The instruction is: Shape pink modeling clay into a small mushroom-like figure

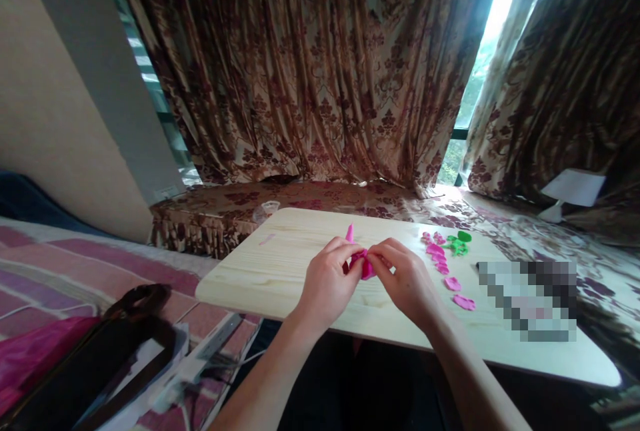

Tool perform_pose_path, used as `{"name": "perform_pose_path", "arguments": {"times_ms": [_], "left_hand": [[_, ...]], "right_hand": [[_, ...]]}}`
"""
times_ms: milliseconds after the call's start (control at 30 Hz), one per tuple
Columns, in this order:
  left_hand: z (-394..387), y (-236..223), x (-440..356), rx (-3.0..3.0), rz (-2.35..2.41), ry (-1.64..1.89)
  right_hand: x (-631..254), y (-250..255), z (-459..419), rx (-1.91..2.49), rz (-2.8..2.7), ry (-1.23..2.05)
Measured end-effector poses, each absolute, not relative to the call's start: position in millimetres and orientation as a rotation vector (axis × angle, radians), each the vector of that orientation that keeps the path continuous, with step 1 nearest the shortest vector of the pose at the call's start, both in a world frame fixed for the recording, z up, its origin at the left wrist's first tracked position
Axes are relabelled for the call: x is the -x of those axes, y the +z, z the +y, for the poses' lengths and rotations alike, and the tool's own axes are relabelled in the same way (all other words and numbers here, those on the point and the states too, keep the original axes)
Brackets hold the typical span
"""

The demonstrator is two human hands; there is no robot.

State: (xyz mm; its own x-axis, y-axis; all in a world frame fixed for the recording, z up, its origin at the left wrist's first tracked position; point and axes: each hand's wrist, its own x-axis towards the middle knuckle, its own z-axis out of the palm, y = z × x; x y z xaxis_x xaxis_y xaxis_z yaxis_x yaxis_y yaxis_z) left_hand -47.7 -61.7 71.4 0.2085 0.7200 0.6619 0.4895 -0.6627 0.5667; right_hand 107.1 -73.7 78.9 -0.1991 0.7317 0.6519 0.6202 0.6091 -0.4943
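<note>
Above the table [285, 251], my left hand [327, 278] and my right hand [405, 274] meet at a bright pink, soft-looking piece [369, 270]. Thumbs and fingertips of both hands are closed on it, and they cover much of its shape. A pink pointed strip [350, 232] sticks up just beyond my left fingers; whether it joins the held piece is hidden. To the right of my right hand, several flat pink petal-like pieces [453, 284] lie in a row. Beyond them are small curled pink bits [439, 238] and green leaf-like pieces [457, 244].
A pixelated object [527, 301] covers the table's right side. A pale pink strip [267, 239] lies on the left, and a clear container [266, 211] stands behind the far edge. At lower left are a power strip [215, 338] and a dark bag [90, 364]. A lamp [574, 188] stands far right.
</note>
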Motion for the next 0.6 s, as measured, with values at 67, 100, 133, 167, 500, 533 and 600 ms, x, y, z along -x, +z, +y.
{"name": "perform_pose_path", "arguments": {"times_ms": [67,100,133,167,500,533,600], "left_hand": [[-45.9,71.9,46.6,-2.269,1.205,1.378],[-37.8,71.8,45.4,-2.272,1.232,1.365],[-29.4,71.2,43.6,-2.271,1.252,1.359],[-20.8,70.1,41.4,-2.268,1.264,1.361],[51.5,24.6,16.6,-2.034,1.337,1.395],[55.4,19.4,16.5,-2.002,1.339,1.371],[61.0,11.3,17.4,-1.955,1.340,1.325]], "right_hand": [[-111.1,77.6,-57.1,1.072,-1.928,0.183],[-113.3,76.5,-48.8,1.072,-1.931,0.198],[-115.7,75.1,-40.6,1.074,-1.924,0.210],[-118.1,73.4,-32.6,1.088,-1.904,0.226],[-130.0,46.1,36.2,1.346,-1.818,0.343],[-129.9,42.1,41.1,1.335,-1.822,0.373],[-129.3,34.2,47.9,1.303,-1.835,0.457]]}}
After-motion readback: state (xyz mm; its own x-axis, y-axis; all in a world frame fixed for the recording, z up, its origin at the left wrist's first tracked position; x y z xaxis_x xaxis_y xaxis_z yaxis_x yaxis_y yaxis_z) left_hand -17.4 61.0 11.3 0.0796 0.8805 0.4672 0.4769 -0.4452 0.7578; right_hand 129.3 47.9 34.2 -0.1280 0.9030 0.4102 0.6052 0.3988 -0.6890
